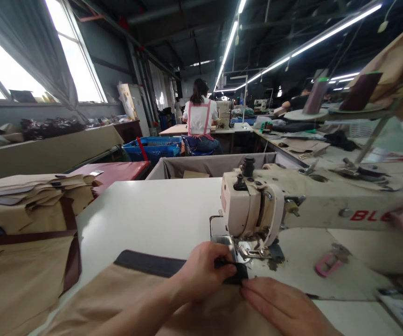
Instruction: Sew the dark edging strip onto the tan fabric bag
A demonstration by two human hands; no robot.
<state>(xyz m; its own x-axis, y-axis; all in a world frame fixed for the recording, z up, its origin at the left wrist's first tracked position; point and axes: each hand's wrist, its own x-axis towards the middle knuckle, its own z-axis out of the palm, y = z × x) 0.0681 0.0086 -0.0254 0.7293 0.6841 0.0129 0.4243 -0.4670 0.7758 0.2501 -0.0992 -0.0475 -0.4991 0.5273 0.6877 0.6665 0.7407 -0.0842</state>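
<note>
The right hand [280,305] lies flat, fingers straight, pressing the tan fabric [117,298]. The left hand [201,273] curls over the dark strip [152,264], fingertips pinching its end just before the presser foot [253,252] of the sewing machine [292,205]. A person [200,119] sits far behind.

tan panel stack [30,196] left | blue crate [154,148] behind | pink clip [325,265] right | seated person [200,122] far
</note>
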